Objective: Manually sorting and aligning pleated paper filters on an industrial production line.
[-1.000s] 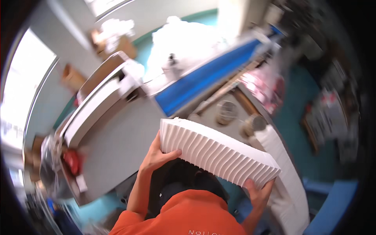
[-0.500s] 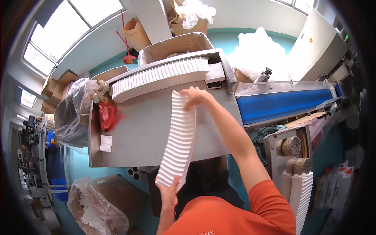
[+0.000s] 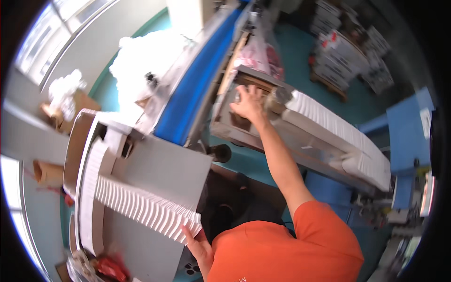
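My left hand (image 3: 199,249) is closed on the near end of a long stack of white wavy-edged sheets (image 3: 143,204). The stack lies across the grey table (image 3: 159,174), and its far end meets another white row of the same kind (image 3: 89,197) along the table's raised edge. My right hand (image 3: 250,105) reaches out over a long tray (image 3: 225,127), fingers spread and slightly bent. Just right of it is a tan cylinder (image 3: 279,98), beside a long white stack (image 3: 338,124) in the tray. What lies under my right palm is mostly hidden.
A blue conveyor belt (image 3: 197,80) runs between table and tray. White plastic bags (image 3: 145,70) are heaped beyond it. Stacked boxes on a pallet (image 3: 338,61) stand far right. A red bag (image 3: 112,268) lies at the table's lower left corner.
My view has swung to the right. My right hand has left the white stack's far end and moved over the tray. The stack has been lowered onto the table, my left hand still on it.
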`<state>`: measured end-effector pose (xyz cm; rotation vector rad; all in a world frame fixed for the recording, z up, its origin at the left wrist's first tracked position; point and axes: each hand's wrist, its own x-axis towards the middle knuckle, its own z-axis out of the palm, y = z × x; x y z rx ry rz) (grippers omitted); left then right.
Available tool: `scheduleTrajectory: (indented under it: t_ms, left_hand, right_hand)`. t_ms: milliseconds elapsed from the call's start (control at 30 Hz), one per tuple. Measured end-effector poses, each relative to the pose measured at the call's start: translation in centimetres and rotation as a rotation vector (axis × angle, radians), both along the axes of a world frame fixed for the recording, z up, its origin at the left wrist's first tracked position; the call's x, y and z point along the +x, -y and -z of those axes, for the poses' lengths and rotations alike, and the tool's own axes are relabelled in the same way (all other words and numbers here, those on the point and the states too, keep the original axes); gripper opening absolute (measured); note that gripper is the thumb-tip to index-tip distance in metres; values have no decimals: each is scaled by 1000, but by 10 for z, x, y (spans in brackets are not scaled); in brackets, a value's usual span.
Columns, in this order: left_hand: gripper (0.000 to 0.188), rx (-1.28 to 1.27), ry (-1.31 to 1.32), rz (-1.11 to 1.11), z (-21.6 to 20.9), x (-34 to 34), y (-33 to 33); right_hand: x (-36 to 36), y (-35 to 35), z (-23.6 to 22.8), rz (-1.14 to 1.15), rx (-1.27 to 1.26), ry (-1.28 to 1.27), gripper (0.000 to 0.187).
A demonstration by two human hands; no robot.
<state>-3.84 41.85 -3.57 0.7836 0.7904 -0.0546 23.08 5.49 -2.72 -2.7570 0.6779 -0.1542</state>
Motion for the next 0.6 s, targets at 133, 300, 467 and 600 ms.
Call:
scheduleTrajectory:
  t_ms: [133,300,467,600]
  left_hand:
    - [75,51,-53,0,-14,-1,-3]
    - [81,92,-110,105,-13,1,-10]
    - [79,93,-111,150,-6,-2,-12]
    - [76,143,-122,162,-5,-11,-22]
  right_hand:
    - [-70,-12,-4,-57,-128,119,67]
    - [-186,48,-3,550,-279,152,73]
    - [-315,172,-35,655,7,-163,103]
    - [-356,198,-49,897,-34,-412,103]
